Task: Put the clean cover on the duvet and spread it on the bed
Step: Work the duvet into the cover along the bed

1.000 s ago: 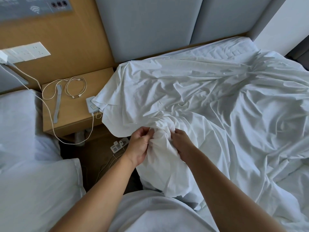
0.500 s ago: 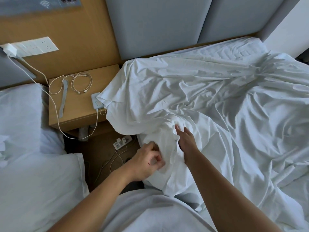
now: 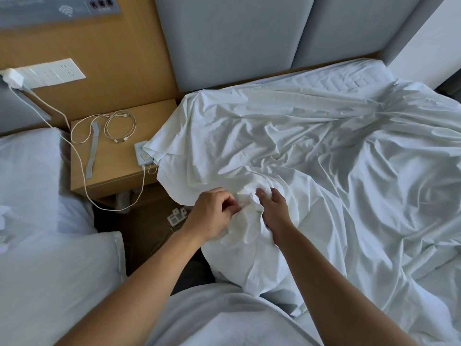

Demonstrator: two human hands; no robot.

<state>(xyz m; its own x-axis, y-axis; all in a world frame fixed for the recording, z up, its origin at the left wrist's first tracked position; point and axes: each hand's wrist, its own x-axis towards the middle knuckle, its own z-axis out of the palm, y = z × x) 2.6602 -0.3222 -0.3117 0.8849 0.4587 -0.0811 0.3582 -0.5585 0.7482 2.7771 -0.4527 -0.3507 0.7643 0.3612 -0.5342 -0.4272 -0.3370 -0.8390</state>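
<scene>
White cover edge in left hand and right hand grip

- Left grip: a bare hand; the knuckles and the back of the hand are uncovered.
- Right grip: also a bare hand, with a short-trimmed thumbnail showing.
- Left forearm: bare skin from the wrist down to the lower edge of the view.
- Right forearm: bare in the same way along all of its visible length.
- Pale grey-white soft cloth top: covers the torso and is plain, with a few shallow folds. Its collar and sleeves are out of view.
</scene>
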